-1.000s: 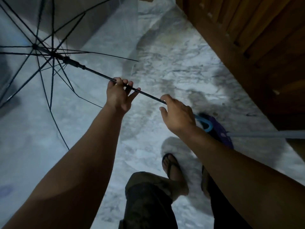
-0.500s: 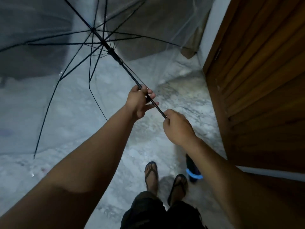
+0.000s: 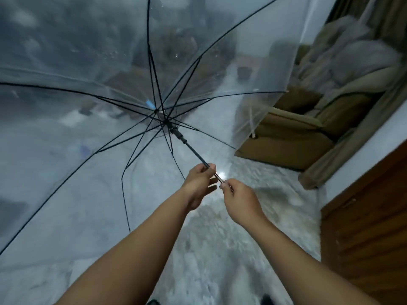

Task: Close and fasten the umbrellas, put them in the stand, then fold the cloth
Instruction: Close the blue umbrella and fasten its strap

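Observation:
An open transparent umbrella (image 3: 92,69) with thin black ribs fills the upper left, its canopy facing away from me. Its black shaft (image 3: 191,148) slants down to the right from the hub and runner. My left hand (image 3: 200,182) is closed around the shaft just below the runner. My right hand (image 3: 239,200) grips the shaft a little lower, close to the left hand; the handle end is hidden under it. No stand or folded cloth shows clearly.
Pale marble floor (image 3: 220,238) lies underneath. A brown wooden door (image 3: 370,227) is at the right. An olive sofa (image 3: 293,133) with grey bedding or cloth (image 3: 352,51) heaped on it stands at the back right.
The umbrella has swung up and toward the middle, its canopy now in front of me. My view has lifted; the feet and the blue-handled item on the floor have left the frame.

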